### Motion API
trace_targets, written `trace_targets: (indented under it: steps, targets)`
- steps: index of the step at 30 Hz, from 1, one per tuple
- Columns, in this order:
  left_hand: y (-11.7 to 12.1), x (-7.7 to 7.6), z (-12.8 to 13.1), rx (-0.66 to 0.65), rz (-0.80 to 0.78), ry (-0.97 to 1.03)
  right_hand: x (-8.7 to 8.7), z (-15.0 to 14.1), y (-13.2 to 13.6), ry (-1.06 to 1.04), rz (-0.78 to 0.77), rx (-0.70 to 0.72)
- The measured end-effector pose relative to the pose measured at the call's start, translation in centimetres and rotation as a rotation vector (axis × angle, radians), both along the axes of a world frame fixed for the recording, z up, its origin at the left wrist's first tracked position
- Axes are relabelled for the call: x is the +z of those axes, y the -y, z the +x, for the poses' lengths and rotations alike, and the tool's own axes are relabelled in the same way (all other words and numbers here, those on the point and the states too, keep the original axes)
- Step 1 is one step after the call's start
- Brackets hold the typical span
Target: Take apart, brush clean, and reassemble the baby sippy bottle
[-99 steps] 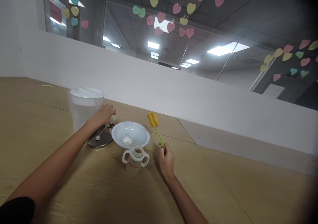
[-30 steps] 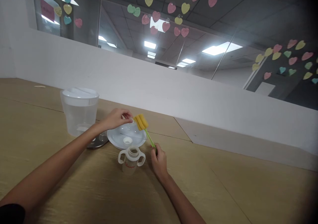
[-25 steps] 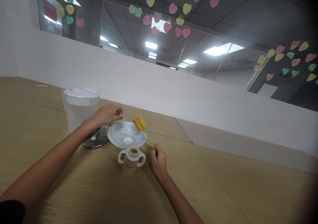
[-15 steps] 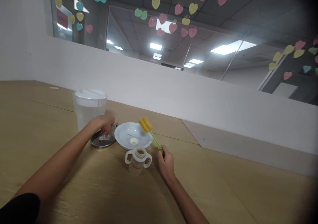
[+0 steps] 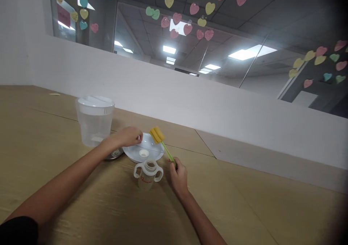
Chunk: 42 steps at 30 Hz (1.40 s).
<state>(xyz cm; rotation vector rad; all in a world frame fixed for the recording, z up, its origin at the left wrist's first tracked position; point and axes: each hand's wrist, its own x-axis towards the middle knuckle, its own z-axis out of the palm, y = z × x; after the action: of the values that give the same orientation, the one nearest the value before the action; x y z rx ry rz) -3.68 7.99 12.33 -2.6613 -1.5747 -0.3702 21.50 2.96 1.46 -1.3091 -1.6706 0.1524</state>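
My right hand [image 5: 179,176] is closed round the green handle of a bottle brush [image 5: 168,151], whose yellow sponge head leans over the right rim of a white bowl [image 5: 130,153]. Above the bowl's left side is my left hand [image 5: 131,136], fingers curled in; whatever they may hold is hidden. A small white ring-like cap [image 5: 144,153] lies inside the bowl. In front stands an uncapped clear baby bottle [image 5: 146,179] with two white handles, upright on the table. My left forearm partly covers a round metal tray [image 5: 111,158] with a small clear part on it.
A clear plastic pitcher [image 5: 96,127] with a white lid stands behind my left forearm, with liquid inside. The wooden table [image 5: 233,208] meets a white wall [image 5: 152,82] at the back. A thin pale piece [image 5: 54,94] lies at the far left.
My left hand has moved right, from the metal tray to above the bowl. My right hand still holds the brush in nearly the same place. The view has shifted slightly.
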Motion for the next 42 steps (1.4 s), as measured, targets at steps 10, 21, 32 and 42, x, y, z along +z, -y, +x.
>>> trace_targets:
  steps: [10, 21, 32, 42]
  targets:
    - [-1.9, -5.9, 3.8, -0.125, -0.084, 0.015, 0.0, 0.1, 0.1, 0.025, -0.003, 0.019]
    - [-1.8, -3.4, 2.1, -0.188, -0.103, 0.089, 0.1, 0.2, 0.1, 0.002, 0.006, 0.008]
    - [-0.5, 1.1, -0.7, -0.289, -0.242, 0.779, 0.0, 0.0, 0.7, 0.048, 0.086, 0.043]
    - [0.4, 1.7, 0.8, -0.341, -0.142, 0.935, 0.8, 1.6, 0.6, 0.293, 0.337, -0.035]
